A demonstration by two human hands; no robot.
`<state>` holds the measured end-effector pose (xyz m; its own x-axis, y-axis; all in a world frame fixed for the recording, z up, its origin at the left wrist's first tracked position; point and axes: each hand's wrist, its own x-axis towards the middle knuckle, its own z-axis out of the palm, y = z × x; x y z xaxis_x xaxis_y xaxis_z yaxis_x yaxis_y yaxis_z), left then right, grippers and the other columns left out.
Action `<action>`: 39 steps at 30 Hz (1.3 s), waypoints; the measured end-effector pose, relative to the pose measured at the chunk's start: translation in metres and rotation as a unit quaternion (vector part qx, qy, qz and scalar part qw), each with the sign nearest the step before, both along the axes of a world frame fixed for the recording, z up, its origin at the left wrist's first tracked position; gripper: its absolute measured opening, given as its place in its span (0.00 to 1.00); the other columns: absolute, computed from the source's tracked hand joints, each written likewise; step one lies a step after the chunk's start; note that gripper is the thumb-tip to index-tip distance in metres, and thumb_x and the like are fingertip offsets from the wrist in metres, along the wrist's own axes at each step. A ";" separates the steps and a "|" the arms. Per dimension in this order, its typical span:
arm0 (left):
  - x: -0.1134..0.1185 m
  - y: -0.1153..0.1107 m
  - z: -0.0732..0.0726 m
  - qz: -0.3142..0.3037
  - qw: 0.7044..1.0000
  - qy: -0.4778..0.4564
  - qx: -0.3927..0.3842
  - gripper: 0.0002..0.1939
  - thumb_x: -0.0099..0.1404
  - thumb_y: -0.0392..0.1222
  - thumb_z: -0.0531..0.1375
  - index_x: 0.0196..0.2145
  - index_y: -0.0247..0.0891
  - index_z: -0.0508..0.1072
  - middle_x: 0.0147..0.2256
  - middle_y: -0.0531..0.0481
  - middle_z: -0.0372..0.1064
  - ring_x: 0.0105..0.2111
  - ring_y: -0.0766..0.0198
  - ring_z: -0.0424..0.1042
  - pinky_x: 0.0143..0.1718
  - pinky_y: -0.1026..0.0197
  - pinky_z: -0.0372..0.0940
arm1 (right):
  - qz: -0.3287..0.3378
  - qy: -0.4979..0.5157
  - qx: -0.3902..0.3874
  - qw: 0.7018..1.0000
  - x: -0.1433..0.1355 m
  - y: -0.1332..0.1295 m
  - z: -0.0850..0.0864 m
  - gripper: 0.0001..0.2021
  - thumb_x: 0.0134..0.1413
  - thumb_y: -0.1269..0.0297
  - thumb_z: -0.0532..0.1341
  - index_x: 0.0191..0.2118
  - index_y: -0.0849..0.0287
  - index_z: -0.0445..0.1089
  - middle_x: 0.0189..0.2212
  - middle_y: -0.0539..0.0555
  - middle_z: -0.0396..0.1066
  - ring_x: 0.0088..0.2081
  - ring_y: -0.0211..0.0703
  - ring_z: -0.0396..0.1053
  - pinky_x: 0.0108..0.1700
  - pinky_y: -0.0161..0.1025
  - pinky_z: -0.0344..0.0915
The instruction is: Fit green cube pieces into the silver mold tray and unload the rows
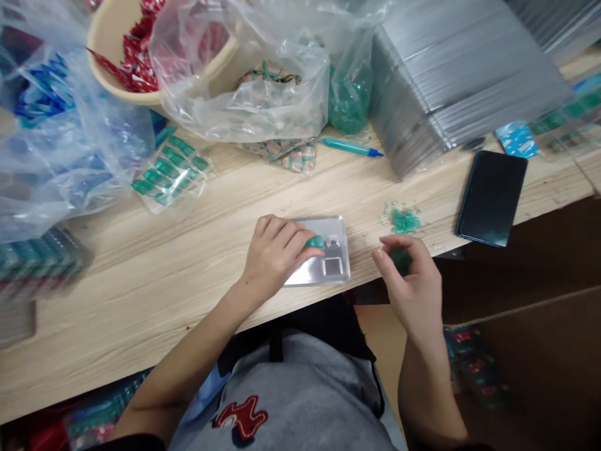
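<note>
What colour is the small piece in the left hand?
The small piece is teal green, best seen in the head view.

No text, brand or number can be read here with certainty. On the grey cloth garment of the person there is a red patch with pale stitching, a figure and not letters. The shiny red packets in the cream-coloured round tub bear white marks, too blurred for reading. The small flat light-blue packet shows a white pattern, which is also not legible.
</note>
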<state>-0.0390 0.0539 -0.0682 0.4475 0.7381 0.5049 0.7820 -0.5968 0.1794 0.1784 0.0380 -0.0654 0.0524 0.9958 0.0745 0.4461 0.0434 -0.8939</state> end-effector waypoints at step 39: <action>0.048 -0.045 0.081 -0.043 0.676 -0.551 -0.488 0.17 0.65 0.56 0.59 0.45 0.45 0.78 0.50 0.49 0.73 0.48 0.55 0.73 0.51 0.57 0.67 | -0.291 0.022 -0.042 0.956 0.145 0.036 -0.028 0.13 0.59 0.61 0.60 0.46 0.63 0.70 0.47 0.59 0.69 0.50 0.48 0.69 0.53 0.50 0.66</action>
<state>0.0089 0.0084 0.0130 0.2586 0.9556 -0.1416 -0.1769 0.1909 0.9655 0.3239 0.0739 -0.0935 0.6005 0.7994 -0.0195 0.3341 -0.2729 -0.9022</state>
